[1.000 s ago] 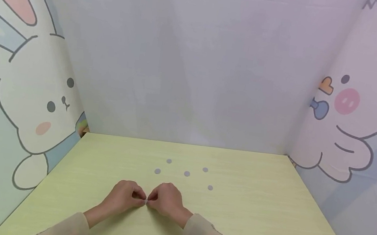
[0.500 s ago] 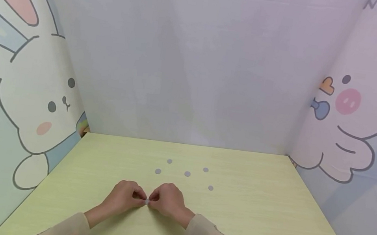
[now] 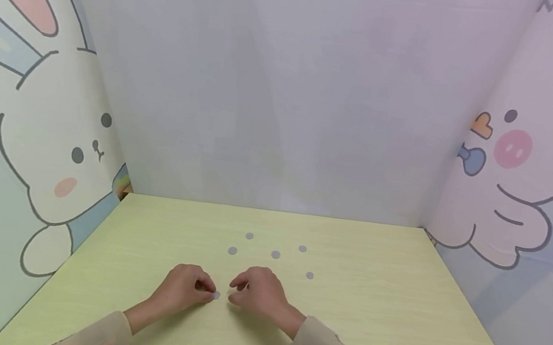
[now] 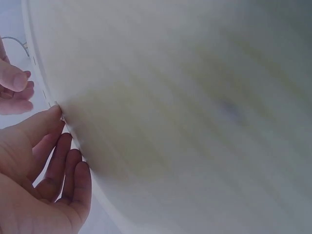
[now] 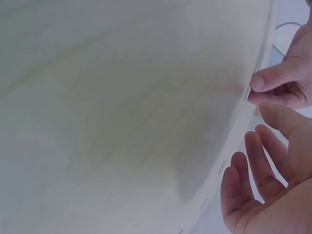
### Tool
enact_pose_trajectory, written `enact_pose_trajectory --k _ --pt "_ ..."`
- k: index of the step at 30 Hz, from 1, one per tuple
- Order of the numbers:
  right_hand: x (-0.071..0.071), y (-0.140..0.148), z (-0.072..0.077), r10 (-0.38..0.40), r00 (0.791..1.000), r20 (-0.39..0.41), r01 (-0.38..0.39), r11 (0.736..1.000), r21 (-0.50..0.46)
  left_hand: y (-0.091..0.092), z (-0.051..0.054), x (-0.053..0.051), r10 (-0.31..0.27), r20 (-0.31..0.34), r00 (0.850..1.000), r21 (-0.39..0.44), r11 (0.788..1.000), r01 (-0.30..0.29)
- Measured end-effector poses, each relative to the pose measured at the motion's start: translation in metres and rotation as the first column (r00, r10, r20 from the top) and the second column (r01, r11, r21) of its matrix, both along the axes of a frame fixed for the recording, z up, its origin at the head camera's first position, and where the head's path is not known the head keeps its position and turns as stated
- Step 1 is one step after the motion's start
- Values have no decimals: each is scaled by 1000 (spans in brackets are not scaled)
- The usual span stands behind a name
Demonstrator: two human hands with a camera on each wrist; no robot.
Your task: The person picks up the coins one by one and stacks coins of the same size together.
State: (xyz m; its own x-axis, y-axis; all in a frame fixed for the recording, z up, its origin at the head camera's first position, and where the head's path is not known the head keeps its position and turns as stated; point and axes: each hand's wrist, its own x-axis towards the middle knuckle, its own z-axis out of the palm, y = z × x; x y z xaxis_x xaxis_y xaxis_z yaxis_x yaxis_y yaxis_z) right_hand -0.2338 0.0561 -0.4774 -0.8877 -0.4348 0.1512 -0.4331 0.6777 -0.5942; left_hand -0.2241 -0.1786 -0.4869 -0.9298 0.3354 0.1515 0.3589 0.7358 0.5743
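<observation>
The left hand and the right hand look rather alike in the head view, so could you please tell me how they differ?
The left hand pinches a small grey disc, while the right hand holds nothing.
The left hand's thumb and fingertip come together at the disc; the right hand's stand apart, clear of it.
Both reach over the table from beige sleeves.

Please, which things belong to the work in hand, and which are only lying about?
In the work:
small round grey disc, pinched by left hand
right hand, apart from it

Lying about:
five similar grey discs on pale yellow table, untouched, perhaps related
</observation>
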Motion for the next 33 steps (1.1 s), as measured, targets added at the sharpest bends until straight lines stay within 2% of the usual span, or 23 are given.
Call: enact_pose_trajectory --k 10,19,33 --pt "-8 57 13 57 997 -51 -60 996 -64 2 3 4 5 17 1000 9 1000 -5" --pt "-19 106 12 56 990 -130 -68 994 -89 2 3 4 13 14 1000 10 1000 -13" --pt "-40 161 4 -29 988 -151 15 995 -96 1 2 3 14 15 1000 21 1000 -14"
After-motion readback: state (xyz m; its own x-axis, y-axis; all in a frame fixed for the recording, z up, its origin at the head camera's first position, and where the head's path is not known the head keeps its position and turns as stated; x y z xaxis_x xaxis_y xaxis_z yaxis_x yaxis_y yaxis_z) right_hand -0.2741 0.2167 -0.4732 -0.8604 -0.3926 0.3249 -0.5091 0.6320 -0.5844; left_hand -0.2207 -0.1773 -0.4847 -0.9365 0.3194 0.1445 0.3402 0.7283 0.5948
